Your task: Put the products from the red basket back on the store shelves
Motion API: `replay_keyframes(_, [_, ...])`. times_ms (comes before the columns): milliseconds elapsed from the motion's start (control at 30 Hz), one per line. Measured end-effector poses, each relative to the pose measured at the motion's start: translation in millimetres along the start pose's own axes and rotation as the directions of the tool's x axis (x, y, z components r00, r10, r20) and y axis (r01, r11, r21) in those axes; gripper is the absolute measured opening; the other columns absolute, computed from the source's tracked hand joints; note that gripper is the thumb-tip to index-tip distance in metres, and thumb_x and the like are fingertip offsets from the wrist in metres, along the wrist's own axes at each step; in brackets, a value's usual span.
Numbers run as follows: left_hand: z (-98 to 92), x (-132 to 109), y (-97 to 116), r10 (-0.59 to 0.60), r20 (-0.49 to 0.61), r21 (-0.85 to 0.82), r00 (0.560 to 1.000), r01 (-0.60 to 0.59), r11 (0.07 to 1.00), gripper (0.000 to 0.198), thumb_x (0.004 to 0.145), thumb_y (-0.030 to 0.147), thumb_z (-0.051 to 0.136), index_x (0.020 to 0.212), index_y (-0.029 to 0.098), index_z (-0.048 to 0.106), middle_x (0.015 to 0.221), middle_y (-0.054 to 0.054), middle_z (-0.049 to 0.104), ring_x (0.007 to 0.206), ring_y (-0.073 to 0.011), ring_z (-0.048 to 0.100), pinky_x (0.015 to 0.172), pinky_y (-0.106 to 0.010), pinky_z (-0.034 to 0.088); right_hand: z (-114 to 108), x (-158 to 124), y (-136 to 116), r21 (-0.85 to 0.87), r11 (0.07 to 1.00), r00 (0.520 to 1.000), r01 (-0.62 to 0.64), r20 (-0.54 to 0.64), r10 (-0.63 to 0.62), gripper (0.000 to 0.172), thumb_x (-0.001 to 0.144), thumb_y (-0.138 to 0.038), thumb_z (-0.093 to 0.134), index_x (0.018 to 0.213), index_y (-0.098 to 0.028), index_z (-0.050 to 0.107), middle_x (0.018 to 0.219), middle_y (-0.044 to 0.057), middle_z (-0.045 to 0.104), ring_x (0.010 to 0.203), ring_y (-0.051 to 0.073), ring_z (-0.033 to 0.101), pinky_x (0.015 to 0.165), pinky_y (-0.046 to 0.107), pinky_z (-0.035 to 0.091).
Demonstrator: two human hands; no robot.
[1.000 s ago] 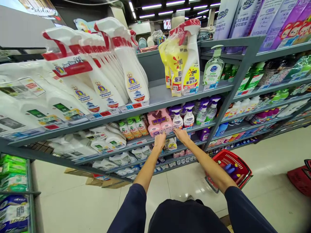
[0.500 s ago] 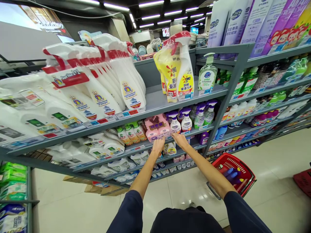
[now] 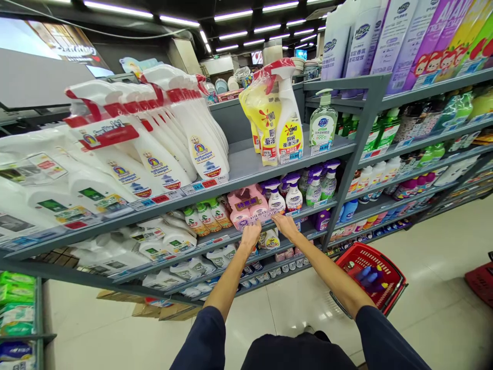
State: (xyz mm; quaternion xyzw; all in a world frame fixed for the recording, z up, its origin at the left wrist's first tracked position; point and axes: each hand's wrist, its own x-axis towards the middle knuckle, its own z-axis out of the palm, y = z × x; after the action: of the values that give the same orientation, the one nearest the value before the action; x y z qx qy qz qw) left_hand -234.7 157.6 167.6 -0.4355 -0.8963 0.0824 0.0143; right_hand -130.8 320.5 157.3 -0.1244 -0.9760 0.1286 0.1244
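My left hand [image 3: 250, 235] is closed at the front edge of a shelf, just below a shrink-wrapped pair of pink bottles [image 3: 248, 203]. My right hand [image 3: 284, 225] is closed a little to the right, below white spray bottles with purple triggers [image 3: 276, 199]. Between the two hands runs a narrow printed label strip [image 3: 265, 214] along the shelf edge, and the fingers of both seem to pinch it. The fingertips are small and partly hidden. Green-capped bottles [image 3: 208, 216] stand left of the pink pair.
Above, the top shelf [image 3: 246, 159] holds white red-topped spray bottles [image 3: 206, 139], a yellow OMO pack [image 3: 269, 126] and a green pump bottle [image 3: 322, 123]. A red shopping basket [image 3: 395, 280] with purple items stands on the floor at right. Cardboard [image 3: 179, 311] lies below the shelves.
The view has shifted slightly, with the top shelf a little lower and further left in it. Both hands stay at the same shelf edge.
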Motion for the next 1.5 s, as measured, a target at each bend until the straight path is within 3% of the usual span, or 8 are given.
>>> replay_keyframes(233, [10.3,-0.6,10.4,-0.098,-0.107,-0.146,0.989,0.082,0.986,0.034,0.099,0.008,0.044,0.131,0.005,0.056,0.093,-0.02,0.075,0.094,-0.0283,0.075,0.084,-0.034,0.055,3.6,5.1,-2.1,0.023,1.0,1.0,-0.021,-0.003,0.021,0.034,0.107,-0.026,0.037,0.127,-0.019,0.065,0.126,0.013,0.07,0.105,0.022,0.071,0.083,0.026,0.05])
replay_keyframes(367, [6.9,-23.9,11.5,-0.17,-0.217,-0.314,0.961,0.096,0.945,0.028,0.105,0.029,0.046,0.122,0.014,0.063,0.081,-0.013,0.075,0.08,-0.0254,0.075,0.076,-0.03,0.053,-1.1,-4.9,-5.8,0.067,0.998,0.998,-0.002,-0.069,0.007,0.031,0.106,-0.027,0.044,0.126,-0.015,0.064,0.123,0.015,0.072,0.104,0.025,0.072,0.085,0.03,0.054])
replay_keyframes(500, [-20.2,-54.7,-19.4,-0.358,-0.372,-0.51,0.856,0.133,0.85,0.036,0.108,0.037,0.037,0.121,0.016,0.064,0.09,-0.009,0.075,0.083,-0.0191,0.073,0.079,-0.026,0.052,-24.9,-12.4,-16.9,0.151,0.986,0.975,0.068,-0.22,-0.033,0.038,0.106,-0.031,0.044,0.137,-0.014,0.057,0.135,0.017,0.065,0.115,0.026,0.068,0.095,0.035,0.055])
replay_keyframes(633, [-50.1,-45.3,-67.1,-0.527,-0.427,-0.648,0.734,0.159,0.745,0.046,0.104,0.042,0.047,0.136,0.01,0.054,0.127,-0.02,0.066,0.12,-0.0295,0.062,0.104,-0.039,0.046,-65.3,15.2,-41.0,0.208,0.966,0.937,0.152,-0.341,-0.074,0.05,0.108,-0.036,0.04,0.152,-0.014,0.041,0.151,0.018,0.051,0.132,0.025,0.057,0.109,0.036,0.048])
replay_keyframes(933, [-31.5,-8.4,-93.0,-0.428,-0.271,-0.789,0.862,0.055,0.611,0.052,0.088,0.022,0.072,0.135,0.008,0.055,0.134,-0.021,0.065,0.124,-0.0307,0.062,0.107,-0.039,0.045,-124.2,80.9,-79.7,0.208,0.974,0.961,0.092,-0.273,-0.032,0.021,0.098,-0.023,0.056,0.115,-0.011,0.063,0.112,0.019,0.067,0.106,0.03,0.065,0.094,0.039,0.052])
replay_keyframes(1133, [-20.1,-0.8,-108.3,-0.385,-0.247,-0.834,0.889,0.007,0.552,0.042,0.087,0.018,0.068,0.127,0.007,0.061,0.123,-0.02,0.07,0.114,-0.0299,0.066,0.104,-0.042,0.047,-114.4,89.3,-77.1,0.297,0.953,0.961,0.062,-0.276,0.023,0.019,0.099,-0.021,0.051,0.11,-0.011,0.064,0.111,0.018,0.067,0.102,0.027,0.066,0.091,0.036,0.055])
replay_keyframes(1333, [-8.5,-0.1,-118.6,-0.326,-0.263,-0.86,0.908,-0.067,0.507,0.044,0.087,0.021,0.068,0.129,0.008,0.064,0.133,-0.02,0.067,0.123,-0.0298,0.063,0.11,-0.042,0.045,-106.4,95.1,-75.3,0.462,0.886,0.97,0.044,-0.231,0.072,0.026,0.104,-0.026,0.043,0.114,-0.011,0.061,0.106,0.016,0.069,0.06,0.016,0.066,0.052,0.027,0.055])
replay_keyframes(1500, [-3.7,-1.7,-120.6,-0.312,-0.288,-0.869,0.905,-0.11,0.483,0.044,0.089,0.025,0.066,0.128,0.007,0.064,0.134,-0.022,0.066,0.124,-0.0308,0.063,0.111,-0.045,0.046,-106.1,90.9,-73.8,0.536,0.842,0.962,0.067,-0.26,0.088,0.026,0.104,-0.036,0.05,0.104,-0.012,0.06,0.088,0.013,0.071,0.054,0.016,0.066,0.054,0.028,0.055])
